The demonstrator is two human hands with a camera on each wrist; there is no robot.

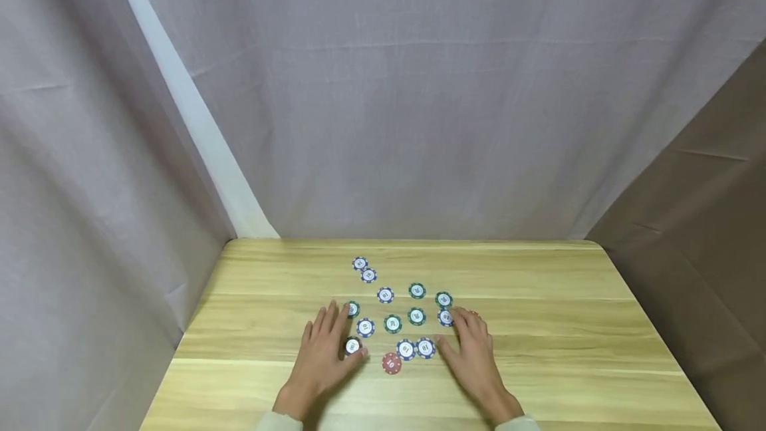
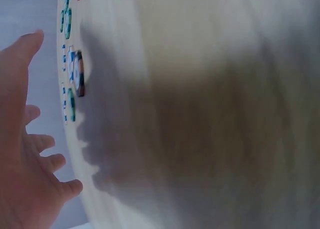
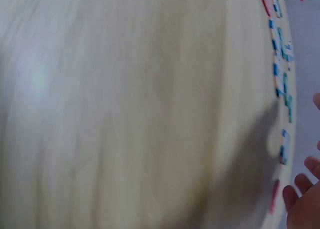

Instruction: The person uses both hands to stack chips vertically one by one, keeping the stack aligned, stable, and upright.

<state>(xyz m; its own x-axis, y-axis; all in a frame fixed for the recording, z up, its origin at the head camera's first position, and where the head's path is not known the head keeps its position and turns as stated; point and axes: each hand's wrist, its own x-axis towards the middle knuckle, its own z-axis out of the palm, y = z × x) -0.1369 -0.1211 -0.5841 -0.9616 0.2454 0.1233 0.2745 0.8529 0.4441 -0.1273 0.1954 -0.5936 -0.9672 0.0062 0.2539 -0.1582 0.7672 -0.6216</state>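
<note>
Poker chips lie flat and loosely scattered between and beyond the two hands. My left hand [image 1: 323, 354] hovers at their left side with fingers spread, holding nothing. Between its thumb and fingers is a black chip [image 1: 352, 346]; by the index fingertip is a green chip [image 1: 353, 309], partly covered. On the other side my right hand [image 1: 475, 359] has its fingers extended and grips nothing. Its index fingertip overlaps a blue chip [image 1: 445, 317], though contact is unclear. A red chip [image 1: 475, 314] is mostly hidden behind those fingers. Another red chip [image 1: 391, 363] lies nearest me, beside two blue chips [image 1: 405, 349].
The chips rest on a wood-grain table [image 1: 598, 324]. Two blue chips [image 1: 360, 263] touch near the back, and a green chip [image 1: 417, 290] lies right of them. Grey curtains [image 1: 419, 118] hang behind the table's rear edge and along both sides.
</note>
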